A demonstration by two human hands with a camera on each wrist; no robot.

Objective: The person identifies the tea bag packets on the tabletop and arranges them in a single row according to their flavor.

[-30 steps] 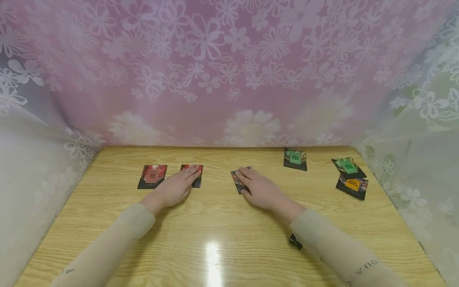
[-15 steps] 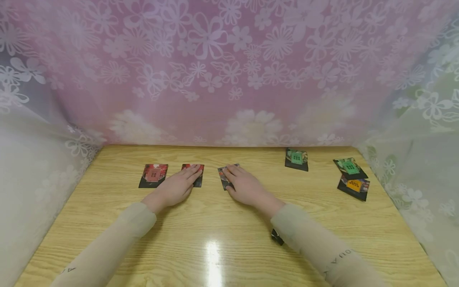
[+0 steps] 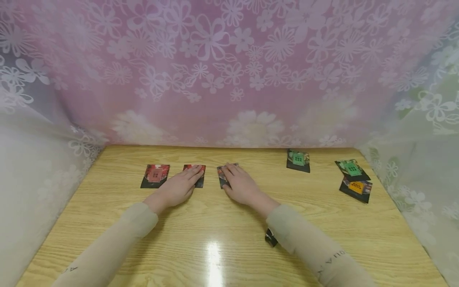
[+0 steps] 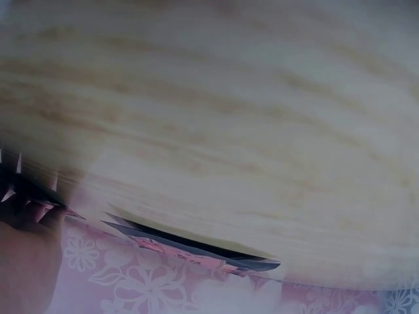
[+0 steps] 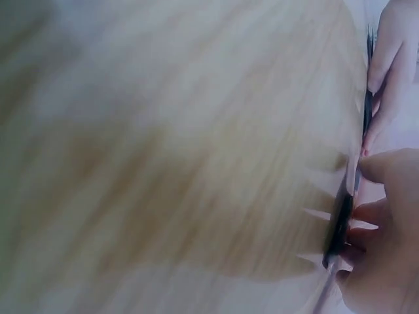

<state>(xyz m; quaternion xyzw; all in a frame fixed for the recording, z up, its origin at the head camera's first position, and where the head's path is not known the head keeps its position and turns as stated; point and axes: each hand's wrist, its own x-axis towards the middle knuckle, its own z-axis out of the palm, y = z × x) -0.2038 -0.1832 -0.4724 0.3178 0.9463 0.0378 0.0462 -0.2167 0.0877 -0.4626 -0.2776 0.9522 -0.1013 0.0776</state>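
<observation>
In the head view, my left hand (image 3: 175, 189) lies with straight fingers on a flat red-and-black packet (image 3: 201, 181), covering much of it. My right hand (image 3: 242, 187) rests, fingers extended, on a black packet (image 3: 221, 180) with a multicoloured top; its print is mostly hidden. A short gap separates these two packets. Just left of my left hand lies another red-and-black packet (image 3: 155, 175), which the left wrist view shows edge-on. The right wrist view has my right fingers pressing a dark packet (image 5: 339, 226) against the wood.
A green-labelled packet (image 3: 298, 160) lies at the table's back right. Farther right, another green-labelled packet (image 3: 352, 169) overlaps an orange-labelled packet (image 3: 356, 188). A small black object (image 3: 271, 238) shows beneath my right sleeve. Flowered curtains (image 3: 229, 79) border the wooden table (image 3: 201, 239).
My right hand has slid its packet leftward, closer to the one beneath my left hand, and the packet sits straighter. The black object moved along with my right sleeve. My left hand stays on its packet.
</observation>
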